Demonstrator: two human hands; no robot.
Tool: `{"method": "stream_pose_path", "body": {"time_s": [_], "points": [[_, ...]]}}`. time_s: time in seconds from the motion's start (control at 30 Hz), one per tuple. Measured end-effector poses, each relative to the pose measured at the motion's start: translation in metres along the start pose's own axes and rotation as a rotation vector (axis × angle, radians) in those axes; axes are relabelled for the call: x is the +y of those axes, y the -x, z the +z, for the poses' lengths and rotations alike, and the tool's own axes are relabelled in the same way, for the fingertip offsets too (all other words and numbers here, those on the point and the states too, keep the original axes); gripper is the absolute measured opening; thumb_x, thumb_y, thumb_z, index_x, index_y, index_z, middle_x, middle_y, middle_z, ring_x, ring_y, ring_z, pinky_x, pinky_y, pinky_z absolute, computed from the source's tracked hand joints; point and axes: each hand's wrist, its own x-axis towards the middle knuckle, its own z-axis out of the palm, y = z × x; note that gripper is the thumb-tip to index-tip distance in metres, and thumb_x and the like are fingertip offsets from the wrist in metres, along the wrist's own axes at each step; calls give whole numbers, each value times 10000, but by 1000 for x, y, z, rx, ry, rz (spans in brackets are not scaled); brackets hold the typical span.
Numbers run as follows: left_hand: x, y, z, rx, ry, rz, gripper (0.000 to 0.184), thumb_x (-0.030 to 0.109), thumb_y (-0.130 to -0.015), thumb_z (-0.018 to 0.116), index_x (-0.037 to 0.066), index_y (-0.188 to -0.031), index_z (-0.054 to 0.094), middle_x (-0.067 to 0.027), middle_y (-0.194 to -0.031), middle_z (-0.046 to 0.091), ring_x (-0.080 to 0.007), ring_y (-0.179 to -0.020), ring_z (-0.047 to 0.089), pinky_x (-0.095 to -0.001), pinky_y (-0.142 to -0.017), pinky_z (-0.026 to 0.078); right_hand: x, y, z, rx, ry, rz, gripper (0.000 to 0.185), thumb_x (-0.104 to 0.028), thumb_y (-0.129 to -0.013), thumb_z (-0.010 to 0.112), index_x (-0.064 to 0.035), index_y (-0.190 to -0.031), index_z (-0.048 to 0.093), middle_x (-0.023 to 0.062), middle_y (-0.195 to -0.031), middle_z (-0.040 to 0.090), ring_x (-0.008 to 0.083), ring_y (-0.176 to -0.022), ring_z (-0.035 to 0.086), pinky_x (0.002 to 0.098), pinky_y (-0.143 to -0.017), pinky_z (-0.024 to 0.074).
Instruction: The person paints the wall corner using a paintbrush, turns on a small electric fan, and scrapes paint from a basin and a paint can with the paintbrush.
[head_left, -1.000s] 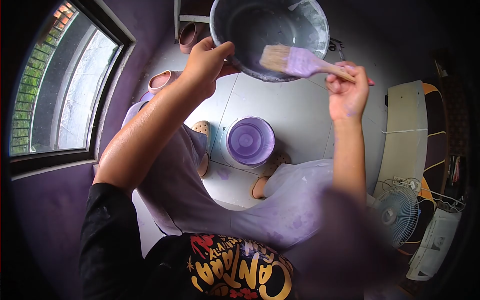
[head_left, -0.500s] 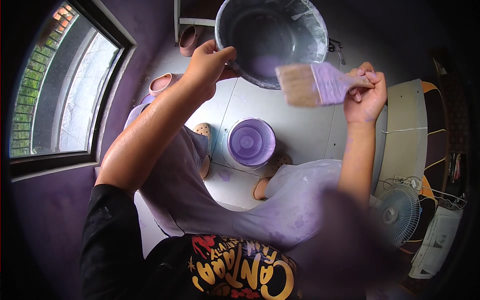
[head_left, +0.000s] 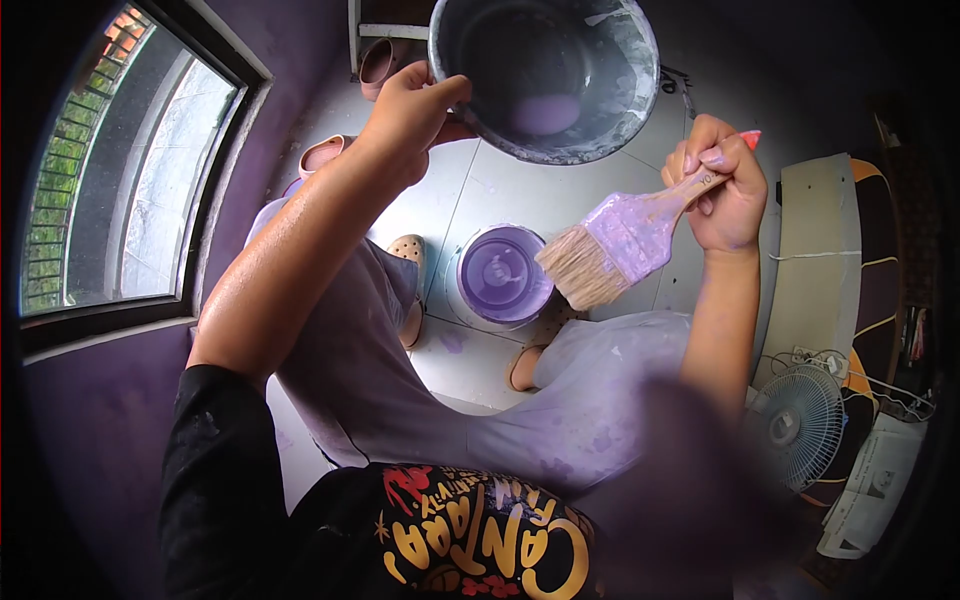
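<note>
My left hand (head_left: 415,115) grips the rim of a large dark bucket (head_left: 640,95), held up and tilted so that its inside faces me. A small pool of purple paint (head_left: 545,114) lies in the bucket's bottom. In my right hand (head_left: 722,185) is a wide paintbrush (head_left: 635,235), its wooden handle inside my closed fingers. Purple paint coats the ferrule, and the pale bristles point down and left. Below, between my feet, a smaller paint pail (head_left: 505,275) stands on the floor with purple inside. The bristles appear near its right rim from above.
White floor tiles (head_left: 490,195) carry purple spots. Pink clogs (head_left: 325,153) lie at the left, near a purple wall (head_left: 110,420) with a window (head_left: 125,170). A fan (head_left: 800,428) with cables stands at the right. Dark scissors (head_left: 676,80) lie behind the bucket.
The brush has turned from nearly level to bristles pointing down-left, lower and closer to the pail. The bucket has tilted slightly, and the paint pool inside shows more clearly.
</note>
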Motion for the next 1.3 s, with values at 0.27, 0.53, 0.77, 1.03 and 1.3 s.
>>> {"method": "stream_pose_path", "body": {"time_s": [0.27,0.53,0.77,1.03,1.3], "points": [[1,2,1,-7,-19,-19,177,66,-913,584,6,-1079,596,-111,-978,673,-209,-882,679,-373,-849,590,-5,0,-8,-53,-115,-71,196,-213,-752,457,-56,-637,480,8,-443,351,85,-373,224,283,-422,232],[-2,2,1,-40,-20,-22,174,64,-912,586,16,-1079,604,-99,-986,678,-192,-883,680,-376,-851,586,-3,0,-13,24,-119,-110,188,-206,-762,470,-54,-654,498,17,-466,381,90,-380,259,272,-440,262],[-2,2,2,-56,14,25,156,60,-828,650,21,-955,568,-67,-872,638,-173,-795,666,-357,-752,606,-9,-2,-13,552,93,-254,190,-197,-795,556,-17,-757,604,104,-581,552,139,-426,455,251,-458,366],[1,10,8,-44,-71,-2,225,59,-904,608,12,-1121,574,-92,-983,675,-186,-885,686,-346,-814,600,15,-12,-13,772,519,-255,205,-172,-836,614,27,-852,660,99,-671,657,122,-559,628,214,-518,433],[3,16,10,-91,-56,-5,218,68,-887,619,4,-1091,575,-98,-970,668,-187,-843,682,-343,-797,599,28,-14,8,662,582,-320,187,-136,-905,619,17,-992,682,102,-799,700,130,-665,671,219,-614,486]]}}
